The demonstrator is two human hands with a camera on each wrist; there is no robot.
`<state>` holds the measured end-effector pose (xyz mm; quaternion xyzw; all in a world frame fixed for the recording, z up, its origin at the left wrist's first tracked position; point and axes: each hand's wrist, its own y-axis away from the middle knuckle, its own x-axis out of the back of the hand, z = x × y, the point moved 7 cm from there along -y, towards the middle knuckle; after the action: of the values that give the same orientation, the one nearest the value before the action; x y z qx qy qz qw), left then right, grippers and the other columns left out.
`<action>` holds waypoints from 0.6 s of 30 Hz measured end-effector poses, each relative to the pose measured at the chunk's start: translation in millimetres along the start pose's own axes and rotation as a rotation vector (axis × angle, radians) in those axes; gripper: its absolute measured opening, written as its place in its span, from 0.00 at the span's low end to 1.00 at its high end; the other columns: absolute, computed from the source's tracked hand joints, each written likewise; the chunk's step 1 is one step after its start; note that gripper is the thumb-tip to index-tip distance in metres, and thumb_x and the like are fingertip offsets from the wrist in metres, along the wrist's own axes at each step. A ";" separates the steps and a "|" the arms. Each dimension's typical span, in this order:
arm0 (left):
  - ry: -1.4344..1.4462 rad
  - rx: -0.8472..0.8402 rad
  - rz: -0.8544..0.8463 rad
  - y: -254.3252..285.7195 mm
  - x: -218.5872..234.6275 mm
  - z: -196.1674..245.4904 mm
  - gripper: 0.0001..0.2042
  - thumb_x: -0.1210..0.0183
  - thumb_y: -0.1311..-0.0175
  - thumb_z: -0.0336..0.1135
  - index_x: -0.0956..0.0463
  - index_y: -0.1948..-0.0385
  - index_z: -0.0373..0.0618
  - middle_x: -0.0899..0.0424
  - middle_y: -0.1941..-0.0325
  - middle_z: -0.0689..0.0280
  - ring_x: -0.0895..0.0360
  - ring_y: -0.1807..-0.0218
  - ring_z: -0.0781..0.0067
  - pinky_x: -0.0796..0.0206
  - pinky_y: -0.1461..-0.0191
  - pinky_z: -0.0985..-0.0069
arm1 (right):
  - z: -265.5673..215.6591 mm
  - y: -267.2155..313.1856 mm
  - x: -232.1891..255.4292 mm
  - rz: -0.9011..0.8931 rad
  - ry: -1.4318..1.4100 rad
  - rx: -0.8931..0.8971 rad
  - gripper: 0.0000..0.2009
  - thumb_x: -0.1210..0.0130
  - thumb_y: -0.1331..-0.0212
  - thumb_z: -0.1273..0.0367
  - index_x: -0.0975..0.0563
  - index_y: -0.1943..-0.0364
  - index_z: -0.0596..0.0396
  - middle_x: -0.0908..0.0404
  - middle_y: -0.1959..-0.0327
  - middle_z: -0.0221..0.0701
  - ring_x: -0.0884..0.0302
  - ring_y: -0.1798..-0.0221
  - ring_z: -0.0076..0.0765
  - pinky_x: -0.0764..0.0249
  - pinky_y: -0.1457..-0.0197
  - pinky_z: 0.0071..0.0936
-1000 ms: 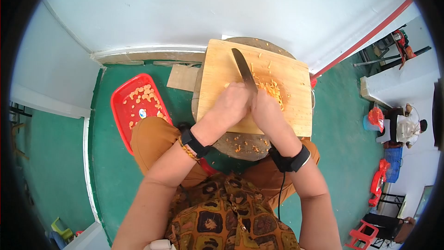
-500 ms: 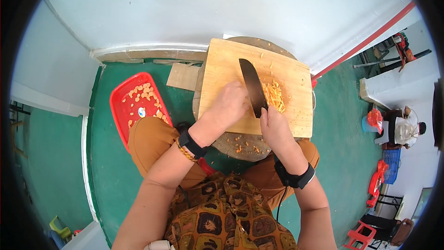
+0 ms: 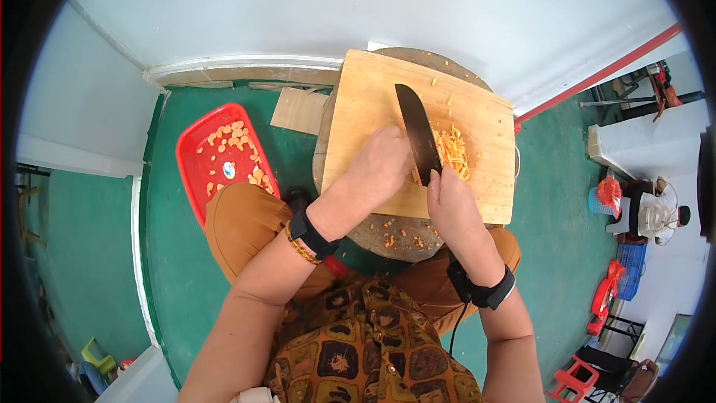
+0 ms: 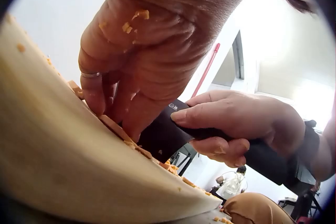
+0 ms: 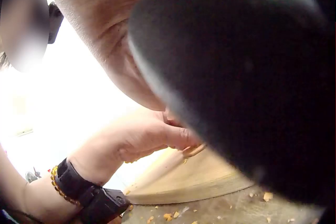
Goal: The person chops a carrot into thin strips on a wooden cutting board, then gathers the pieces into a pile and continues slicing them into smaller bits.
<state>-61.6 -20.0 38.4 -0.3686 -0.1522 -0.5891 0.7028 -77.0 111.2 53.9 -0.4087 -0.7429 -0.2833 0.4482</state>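
On the wooden cutting board (image 3: 365,89), my left hand (image 3: 382,164) has bent fingers bearing down on thin orange slices (image 4: 113,127), clearest in the left wrist view. Crumbs stick to that hand (image 4: 152,50). My right hand (image 3: 455,205) grips the handle of a dark, broad knife (image 3: 418,127), whose blade stands close beside my left fingertips. Orange shreds (image 3: 453,151) are heaped just right of the blade. In the right wrist view, a large dark shape (image 5: 236,77) hides much of the work, with one slice (image 5: 194,150) showing at my left fingertips.
The board lies on a round wooden block (image 3: 388,242) scattered with crumbs. At left on the green floor is a red tray (image 3: 195,179) of orange slices, with a flat panel (image 3: 298,112) beyond it. A wall rises behind the board. A person (image 3: 660,213) sits far right.
My right hand and the knife have moved right, away from their earlier place against my left hand. The blade has come nearer upright in the head view, uncovering more of the shreds.
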 end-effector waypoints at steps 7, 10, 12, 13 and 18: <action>-0.041 0.030 -0.032 -1.5 -21.1 -13.3 0.06 0.36 0.53 0.27 0.21 0.78 0.34 0.22 0.69 0.50 0.25 0.61 0.49 0.31 0.56 0.59 | -7.4 -20.7 -9.2 0.076 0.020 0.096 0.12 0.53 0.32 0.68 0.30 0.70 0.64 0.23 0.79 0.57 0.21 0.72 0.64 0.25 0.69 0.53; -0.065 0.000 -0.083 -0.6 -10.8 -3.9 0.06 0.36 0.52 0.28 0.21 0.77 0.33 0.22 0.69 0.50 0.25 0.61 0.48 0.31 0.56 0.58 | -0.1 -40.5 -15.9 0.100 -0.079 0.109 0.12 0.52 0.33 0.68 0.29 0.69 0.65 0.22 0.75 0.57 0.21 0.68 0.65 0.25 0.66 0.53; -0.035 -0.002 -0.075 -0.3 -5.0 1.5 0.07 0.36 0.51 0.29 0.21 0.75 0.33 0.22 0.69 0.50 0.25 0.60 0.48 0.31 0.55 0.58 | 13.9 -42.9 -9.9 0.067 -0.176 0.041 0.12 0.53 0.32 0.67 0.29 0.69 0.65 0.23 0.74 0.58 0.22 0.65 0.66 0.26 0.64 0.53; -0.009 0.012 -0.044 2.5 -3.0 -0.4 0.08 0.36 0.50 0.29 0.21 0.74 0.33 0.23 0.69 0.50 0.25 0.60 0.48 0.31 0.55 0.59 | 22.3 -38.7 -7.8 0.029 -0.237 -0.014 0.12 0.53 0.32 0.67 0.29 0.68 0.65 0.23 0.73 0.58 0.22 0.65 0.67 0.27 0.63 0.54; 0.009 0.052 -0.041 10.1 3.9 -4.5 0.11 0.34 0.50 0.30 0.20 0.68 0.33 0.22 0.66 0.50 0.24 0.58 0.48 0.31 0.53 0.60 | 26.4 -8.0 11.3 -0.006 -0.258 -0.134 0.13 0.54 0.31 0.66 0.29 0.67 0.65 0.24 0.75 0.59 0.24 0.67 0.69 0.29 0.65 0.55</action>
<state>-52.1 -25.6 34.4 -0.3442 -0.1718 -0.6010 0.7006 -98.3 131.9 52.0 -0.4685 -0.7749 -0.2789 0.3198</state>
